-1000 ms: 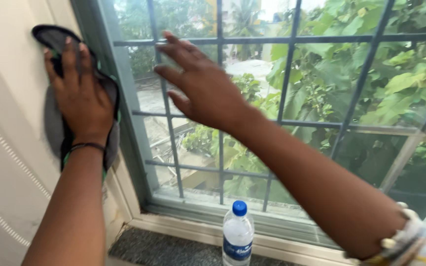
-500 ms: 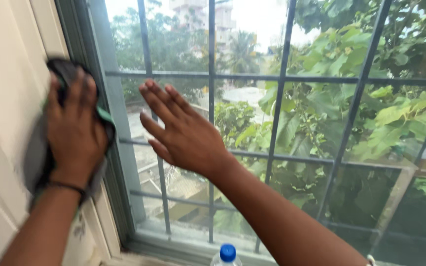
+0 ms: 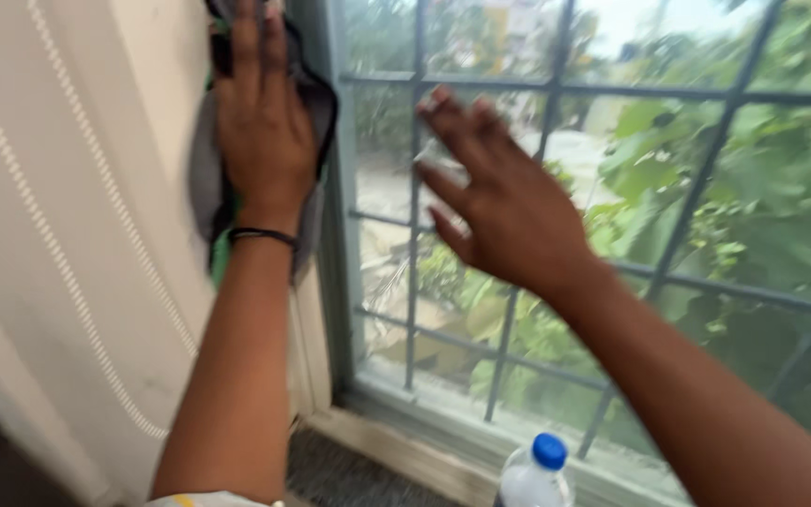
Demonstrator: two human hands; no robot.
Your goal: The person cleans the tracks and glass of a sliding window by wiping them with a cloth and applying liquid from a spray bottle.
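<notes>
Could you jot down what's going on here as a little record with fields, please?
Setting: a barred window with green leaves outside
Left hand: pressed flat on a grey cloth against the pale window frame
Right hand: open, fingers spread, in front of the glass; contact cannot be told
Wrist: thin black band on the left arm
On the sill: clear bottle with a blue cap
Picture: blurred
</notes>
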